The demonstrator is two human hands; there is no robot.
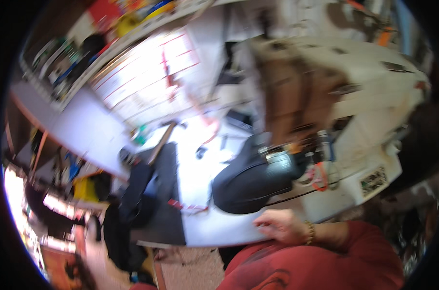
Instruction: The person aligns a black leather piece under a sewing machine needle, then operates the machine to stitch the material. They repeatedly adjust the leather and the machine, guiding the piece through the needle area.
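Observation:
My right hand hangs at the near edge of the white table, a gold-coloured bracelet on its wrist and a red sleeve on the arm. Its fingers are loosely bent and apart, with nothing visible in them. Just beyond it lies a large rounded black object; its kind is unclear. Against its right end is a shiny, greyish rounded piece. My left hand is out of view.
A black mat covers the table's left part, with a wooden-handled tool at its far end. Red cord and small items lie right of the black object. A brown-and-white bulky thing stands behind; a loaded shelf hangs upper left. Much is blurred.

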